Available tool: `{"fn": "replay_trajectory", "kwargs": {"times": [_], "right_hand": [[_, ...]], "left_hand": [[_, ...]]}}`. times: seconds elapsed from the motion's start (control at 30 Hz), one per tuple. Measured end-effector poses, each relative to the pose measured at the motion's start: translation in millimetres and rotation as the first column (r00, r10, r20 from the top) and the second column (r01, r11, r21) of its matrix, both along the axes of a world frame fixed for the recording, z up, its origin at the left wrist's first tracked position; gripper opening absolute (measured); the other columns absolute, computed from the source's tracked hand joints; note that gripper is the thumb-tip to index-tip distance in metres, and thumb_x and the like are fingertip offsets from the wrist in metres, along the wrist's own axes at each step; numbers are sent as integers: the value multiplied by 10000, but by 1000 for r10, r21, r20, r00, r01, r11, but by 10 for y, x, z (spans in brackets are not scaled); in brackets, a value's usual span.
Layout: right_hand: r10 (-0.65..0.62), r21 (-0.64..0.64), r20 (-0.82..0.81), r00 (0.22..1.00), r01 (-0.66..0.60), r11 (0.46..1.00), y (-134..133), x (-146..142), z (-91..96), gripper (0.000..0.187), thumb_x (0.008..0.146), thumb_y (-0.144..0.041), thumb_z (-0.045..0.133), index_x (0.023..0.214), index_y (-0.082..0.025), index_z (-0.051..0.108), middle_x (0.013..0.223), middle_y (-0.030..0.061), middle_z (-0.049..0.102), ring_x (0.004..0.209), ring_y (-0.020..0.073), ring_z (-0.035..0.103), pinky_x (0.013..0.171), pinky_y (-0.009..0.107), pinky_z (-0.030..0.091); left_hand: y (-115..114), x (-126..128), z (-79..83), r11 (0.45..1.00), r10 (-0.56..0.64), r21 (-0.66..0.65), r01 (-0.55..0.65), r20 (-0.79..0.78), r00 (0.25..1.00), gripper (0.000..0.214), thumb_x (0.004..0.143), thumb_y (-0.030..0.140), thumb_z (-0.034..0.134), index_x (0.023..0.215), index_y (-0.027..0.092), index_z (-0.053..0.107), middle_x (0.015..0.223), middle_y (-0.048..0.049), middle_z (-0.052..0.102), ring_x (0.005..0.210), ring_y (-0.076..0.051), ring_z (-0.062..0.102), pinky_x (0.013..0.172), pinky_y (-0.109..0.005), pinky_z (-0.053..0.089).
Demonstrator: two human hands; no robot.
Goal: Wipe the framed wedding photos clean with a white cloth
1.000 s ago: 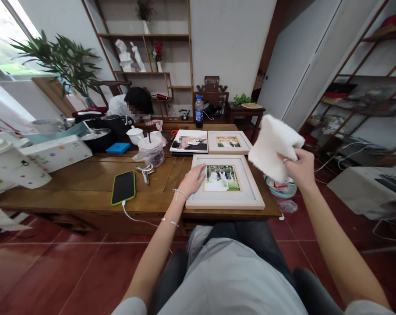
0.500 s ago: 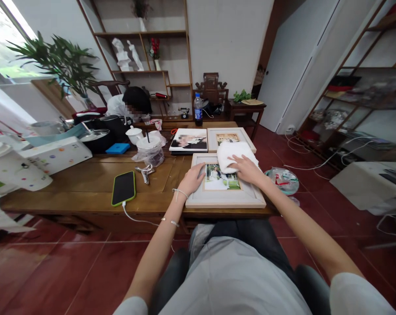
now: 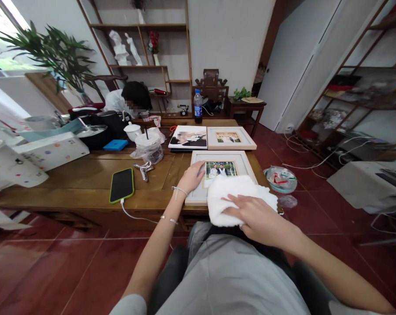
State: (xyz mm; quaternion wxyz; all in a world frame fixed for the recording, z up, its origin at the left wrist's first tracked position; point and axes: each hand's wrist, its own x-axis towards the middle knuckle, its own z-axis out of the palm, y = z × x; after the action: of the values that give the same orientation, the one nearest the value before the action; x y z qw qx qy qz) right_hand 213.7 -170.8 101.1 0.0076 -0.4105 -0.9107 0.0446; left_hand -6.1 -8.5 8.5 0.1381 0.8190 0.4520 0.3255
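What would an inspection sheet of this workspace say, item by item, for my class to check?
Surface: brown wooden table, crowded at its far left.
Job's things: white cloth covers the lower right of the near framed photo and reaches past the table's near edge.
Clutter: phone, lidded cup in plastic, blue box, bottle, second framed photo.
Fingers: left fingers on the near frame's left side; right fingers on the cloth.
Cables: white cable plugged into the phone.
Surroundings: red tiled floor, wall shelves, another person across the table.

No lettering can be read; the blue label (image 3: 197, 109) on the bottle (image 3: 197, 99) is too small.
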Motion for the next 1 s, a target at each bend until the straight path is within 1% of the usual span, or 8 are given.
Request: {"fn": "replay_trajectory", "kwargs": {"times": [0.2,0.33,0.4,0.53,0.6,0.7,0.87,1.0], "right_hand": [[-250,120,-74,965,257,959,654,193,-194,599,814,-126,402,1398,-257,379,1155,108,622,974,252,607,814,326,429],[-382,286,-99,919,394,873,1166,355,-193,565,847,-148,394,1409,-206,365,1111,145,633,946,280,607,780,334,436],[-383,361,-112,917,397,844,1393,373,-198,561,844,-122,389,1401,-186,379,1160,162,613,1021,300,577,832,369,424],[-212,351,-9,977,202,915,1644,282,-270,590,792,-45,408,1361,-200,435,1314,147,531,1278,315,385,1011,499,272],[-156,313,19,988,142,939,1617,216,-307,599,770,-22,410,1333,-218,470,1326,140,523,1316,314,335,1028,553,207],[-116,233,23,993,107,967,1391,166,-293,579,761,-19,408,1301,-203,505,1262,159,563,1283,301,392,1029,560,202],[59,10,-8,998,-59,998,717,256,-88,600,717,-14,418,1263,-232,540,1301,119,554,1268,249,435,1075,497,215],[17,-28,-60,998,-18,999,258,339,-47,654,668,2,417,1253,-260,546,1391,82,480,1306,233,394,1089,472,248]], "left_hand": [[11,-5,-13,1000,-17,16,17,-14,1000,403,893,230,473,1290,168,486,1333,-121,528,1253,-232,473,1067,-424,368],[24,-13,-22,1000,-26,15,26,-27,999,406,895,241,470,1295,170,481,1342,-121,520,1257,-235,469,1067,-424,369],[28,-19,-25,1000,-26,10,26,-35,999,413,896,246,468,1303,171,474,1350,-120,512,1263,-236,463,1071,-424,364],[25,-21,-23,1000,-24,8,24,-23,999,411,896,245,470,1301,174,477,1342,-118,520,1257,-235,470,1070,-423,366],[17,-17,-16,1000,-21,9,21,-6,1000,405,893,244,476,1293,183,485,1332,-112,531,1249,-235,478,1067,-424,370],[6,-6,-1,1000,-11,9,11,8,1000,397,889,238,482,1283,184,496,1317,-108,545,1235,-236,491,1063,-423,376],[3,8,7,1000,5,-4,-5,1,1000,402,885,225,480,1280,147,499,1324,-128,536,1234,-243,490,1065,-425,373],[19,0,-12,1000,3,7,-3,2,1000,399,884,228,478,1277,163,501,1314,-121,545,1229,-239,496,1061,-423,379]]}}
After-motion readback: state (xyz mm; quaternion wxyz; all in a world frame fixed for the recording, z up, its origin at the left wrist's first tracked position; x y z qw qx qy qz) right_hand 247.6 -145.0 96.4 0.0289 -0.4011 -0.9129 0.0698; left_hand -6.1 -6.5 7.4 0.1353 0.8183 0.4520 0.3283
